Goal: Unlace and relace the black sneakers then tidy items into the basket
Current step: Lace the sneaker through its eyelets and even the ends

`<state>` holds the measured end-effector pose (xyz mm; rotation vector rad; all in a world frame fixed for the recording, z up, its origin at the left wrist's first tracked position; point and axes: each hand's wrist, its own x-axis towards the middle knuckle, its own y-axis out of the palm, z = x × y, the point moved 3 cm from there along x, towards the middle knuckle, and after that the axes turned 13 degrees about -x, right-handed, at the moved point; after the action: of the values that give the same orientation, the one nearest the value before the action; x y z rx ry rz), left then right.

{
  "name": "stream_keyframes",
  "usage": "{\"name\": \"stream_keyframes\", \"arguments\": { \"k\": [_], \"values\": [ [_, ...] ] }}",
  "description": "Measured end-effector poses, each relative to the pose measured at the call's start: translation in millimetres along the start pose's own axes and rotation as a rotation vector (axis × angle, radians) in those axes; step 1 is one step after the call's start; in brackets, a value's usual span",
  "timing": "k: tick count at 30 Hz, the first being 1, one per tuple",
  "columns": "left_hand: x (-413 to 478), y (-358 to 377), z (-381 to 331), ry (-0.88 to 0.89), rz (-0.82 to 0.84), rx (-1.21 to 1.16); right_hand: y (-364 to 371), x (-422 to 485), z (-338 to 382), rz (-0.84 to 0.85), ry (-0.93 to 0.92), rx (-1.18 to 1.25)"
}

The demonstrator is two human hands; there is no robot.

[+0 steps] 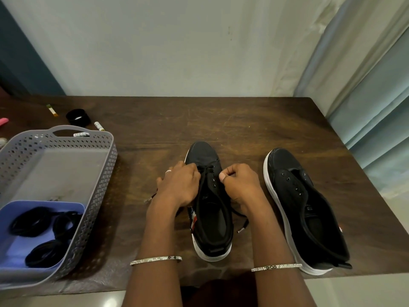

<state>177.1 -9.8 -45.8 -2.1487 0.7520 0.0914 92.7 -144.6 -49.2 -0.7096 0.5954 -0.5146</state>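
Two black sneakers with white soles stand on the dark wooden table (pixel 243 120), toes pointing away from me. The left sneaker (pixel 210 218) has a black lace (pixel 205 169) threaded through its front eyelets. My left hand (pixel 179 185) curls over the shoe's left side at the eyelets and grips the lace. My right hand (pixel 241 182) pinches the lace on the right side between thumb and fingers. One loose lace end (pixel 242 227) trails beside the shoe. The right sneaker (pixel 305 204) shows bare eyelets with no lace.
A grey perforated basket (pixel 104 173) stands at the left, holding a blue tray (pixel 13 244) with coiled black laces (pixel 42 231). Behind it lie a black round lid (pixel 78 117) and small tubes (pixel 99 126). A curtain (pixel 376 107) hangs at the right.
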Motion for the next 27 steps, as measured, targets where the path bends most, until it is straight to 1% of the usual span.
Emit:
{"name": "stream_keyframes", "arguments": {
  "k": [3,5,8,10,12,14,19,22,24,27],
  "values": [
    [5,1,7,-0.017,-0.005,-0.12,0,1,-3,-0.007,-0.01,0.017],
    [2,0,8,-0.063,-0.001,-0.144,-1,2,-5,-0.016,-0.018,0.055],
    [-1,-4,7,-0.109,-0.032,-0.187,1,3,-6,0.025,-0.019,0.117],
    [-1,-7,6,-0.107,-0.059,-0.193,4,4,-6,0.046,-0.031,0.135],
    [0,-7,5,-0.111,-0.061,-0.201,5,4,-6,0.033,-0.026,0.127],
    [2,-3,8,-0.133,-0.054,-0.319,7,5,-8,0.009,0.017,0.129],
    [5,3,18,-0.283,-0.089,-0.596,6,5,-10,-0.018,0.153,0.214],
    [4,5,19,-0.323,-0.096,-0.762,5,4,-8,-0.035,0.17,0.227],
    [1,4,18,-0.297,-0.082,-0.753,6,5,-10,-0.031,0.18,0.242],
    [2,-1,25,-0.232,-0.03,-0.672,6,8,-14,0.002,0.192,0.297]
  ]
}}
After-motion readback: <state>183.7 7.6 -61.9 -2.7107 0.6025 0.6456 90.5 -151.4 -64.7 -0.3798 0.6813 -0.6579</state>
